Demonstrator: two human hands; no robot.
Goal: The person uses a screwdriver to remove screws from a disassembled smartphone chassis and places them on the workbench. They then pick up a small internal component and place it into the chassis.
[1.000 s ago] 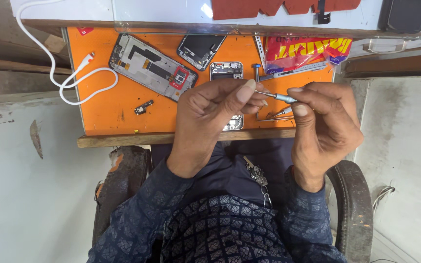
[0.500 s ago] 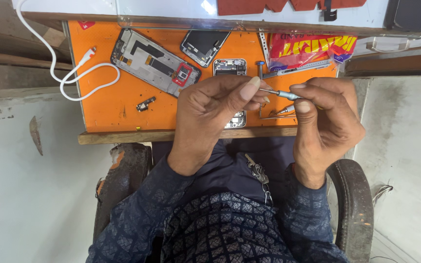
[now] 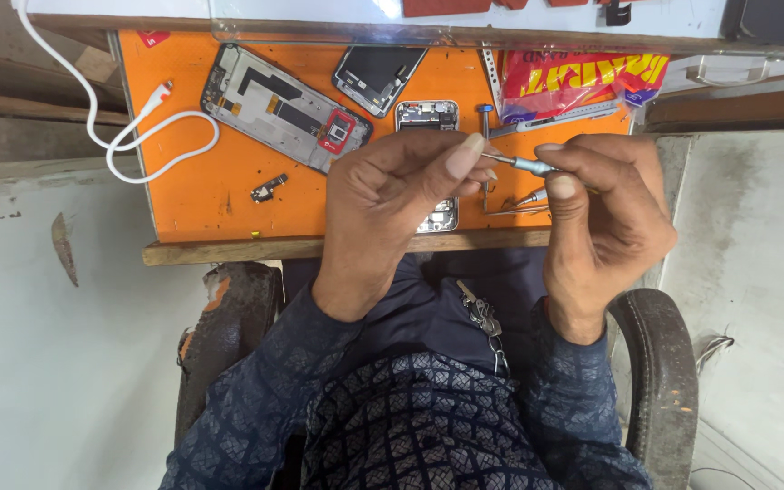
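Note:
Both my hands are raised over the front edge of an orange work mat [image 3: 201, 195]. My right hand [image 3: 605, 222] grips a thin grey screwdriver [image 3: 526, 164] by its handle, shaft pointing left. My left hand [image 3: 392, 200] has its fingers curled, and its thumb and fingertips pinch the screwdriver's tip; whether something small sits there I cannot tell. Under my left hand lies an opened phone body [image 3: 426, 116], mostly hidden.
On the mat lie a phone frame with a red part [image 3: 283, 107], a dark screen panel [image 3: 377, 74], a small loose component [image 3: 268, 189], tweezers [image 3: 510, 210] and a red-yellow packet [image 3: 583, 77]. A white cable [image 3: 129, 150] loops off the left edge. Chair arms flank my lap.
Hands stay together on the screwdriver, barely shifting; the view has drifted slightly so the mat sits a little higher in frame.

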